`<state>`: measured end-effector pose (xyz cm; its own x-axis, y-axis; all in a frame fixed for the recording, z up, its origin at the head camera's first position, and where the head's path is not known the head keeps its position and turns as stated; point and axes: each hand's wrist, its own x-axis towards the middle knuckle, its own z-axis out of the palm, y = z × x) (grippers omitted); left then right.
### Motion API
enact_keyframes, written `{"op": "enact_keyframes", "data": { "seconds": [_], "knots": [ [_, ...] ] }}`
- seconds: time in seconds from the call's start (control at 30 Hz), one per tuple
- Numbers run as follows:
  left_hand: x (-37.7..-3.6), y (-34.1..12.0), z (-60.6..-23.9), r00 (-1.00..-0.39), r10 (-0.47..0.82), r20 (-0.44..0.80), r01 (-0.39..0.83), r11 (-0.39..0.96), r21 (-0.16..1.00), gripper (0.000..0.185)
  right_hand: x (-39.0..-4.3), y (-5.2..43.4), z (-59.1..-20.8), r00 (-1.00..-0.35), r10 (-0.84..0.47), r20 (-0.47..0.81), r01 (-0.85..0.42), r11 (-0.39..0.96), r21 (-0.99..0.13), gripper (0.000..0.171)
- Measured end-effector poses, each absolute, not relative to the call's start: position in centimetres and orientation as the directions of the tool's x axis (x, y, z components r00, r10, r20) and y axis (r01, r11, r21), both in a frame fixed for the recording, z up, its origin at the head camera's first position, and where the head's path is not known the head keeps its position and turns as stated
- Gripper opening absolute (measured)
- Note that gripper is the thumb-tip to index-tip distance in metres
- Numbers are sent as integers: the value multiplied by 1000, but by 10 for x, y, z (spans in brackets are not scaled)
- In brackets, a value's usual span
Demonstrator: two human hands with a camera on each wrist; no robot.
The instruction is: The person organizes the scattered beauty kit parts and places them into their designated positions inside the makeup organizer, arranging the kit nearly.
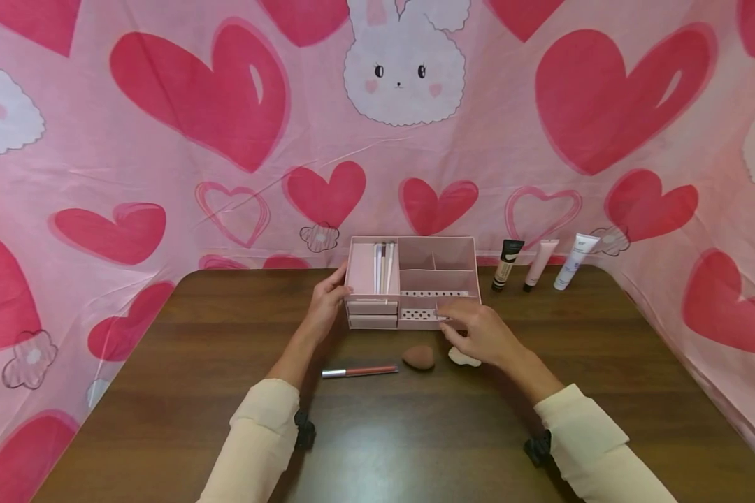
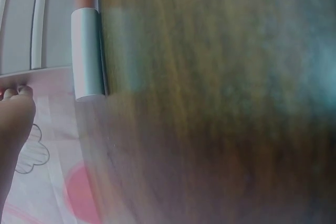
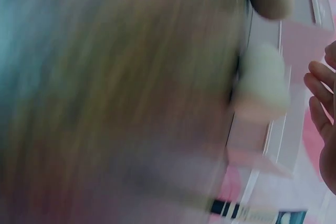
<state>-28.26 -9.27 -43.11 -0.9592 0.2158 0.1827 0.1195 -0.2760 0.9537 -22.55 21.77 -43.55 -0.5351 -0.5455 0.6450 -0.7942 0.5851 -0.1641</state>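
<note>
At the far side of a wooden table [image 1: 226,328], a pink organizer [image 1: 437,282] sits before a heart-print cloth [image 1: 201,98]; with the box as the dial, a person's left hand [image 1: 324,304] grips its side at nine o'clock. At four o'clock the right hand [image 1: 483,334] hovers by the dot-lined front compartment [image 1: 418,314], its fingers loosely bent and released, nothing visible in them; whether the tips touch the box, I cannot tell from the room. Brushes [image 1: 384,269] occupy ten o'clock; outside, a slim cosmetic tube [image 1: 371,372] lies at seven, a brown sponge [image 1: 419,358] at six, a pale puff [image 1: 464,358] at five and three standing tubes [image 1: 539,265] at three. Neat work here, by an onlooker's reckoning, calls for a light brace from the left so the box cannot slide, a right wrist lifted clear of the front wall, and a gentle pinch, since sponge and puff probably squash easily and a nudge could roll the sponge.
</note>
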Motion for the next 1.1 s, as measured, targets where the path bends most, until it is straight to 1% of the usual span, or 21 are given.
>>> {"op": "enact_keyframes", "data": {
  "seconds": [0.1, 0.33, 0.47, 0.67, 0.87, 1.1],
  "knots": [
    [-283, -92, -431, -956, 223, 189, 121, -287, 950, 69, -221, 205, -433, -514, -598, 615, -815, 563, -135, 24],
    [-282, -93, -429, -955, 231, 184, 112, -294, 949, 67, -210, 175, -429, -555, -697, 455, -822, 542, -174, 26],
    [-282, -93, -428, -955, 234, 181, 109, -290, 951, 67, -206, 160, -429, -555, -731, 397, -827, 538, -166, 27],
    [-281, -93, -429, -957, 235, 169, 94, -299, 950, 68, -202, 141, -430, -544, -769, 335, -838, 522, -162, 28],
    [-281, -94, -430, -965, 219, 142, 73, -295, 953, 68, -201, 126, -432, -502, -810, 304, -862, 495, -107, 29],
    [-282, -95, -431, -964, 216, 156, 89, -291, 953, 67, -202, 115, -437, -493, -832, 255, -868, 491, -77, 28]
  ]
}}
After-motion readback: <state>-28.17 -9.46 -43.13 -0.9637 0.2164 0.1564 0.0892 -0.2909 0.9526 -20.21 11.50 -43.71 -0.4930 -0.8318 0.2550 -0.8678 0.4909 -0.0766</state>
